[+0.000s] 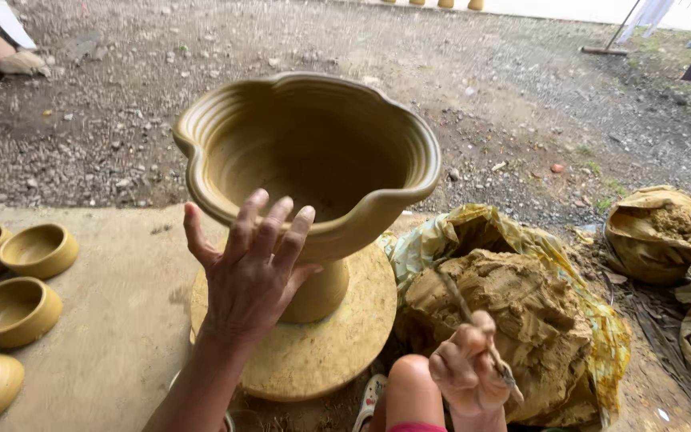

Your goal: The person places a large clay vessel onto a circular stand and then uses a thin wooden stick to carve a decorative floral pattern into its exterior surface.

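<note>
- The right hand (pixel 467 370) sits nearest, by the person's knee (pixel 411 390), fingers curled shut around a thin clay-smeared stick (pixel 473 326) that slants up toward the clay.
- The left hand (pixel 251 270) is spread open, fingers splayed, palm set against the near outer wall of the wet clay bowl (pixel 307 156), just under its rim.
- That bowl stands on its narrow foot in the middle of a round turntable (pixel 321 344) on the concrete slab (pixel 121 320). Judging by its look, the shaping is largely done: the wall is raised, the inside ribbed, the rim pinched into lobes. It is unfired and not yet lifted off.
- Left of the wheel, several small finished bowls (pixel 37 250) lie in a group.
- Right, a lump of raw clay (pixel 513 312) on plastic wrap remains unused; a second bundle of clay (pixel 665 228) lies farther off.
- Beyond, gravel ground (pixel 361 48).
</note>
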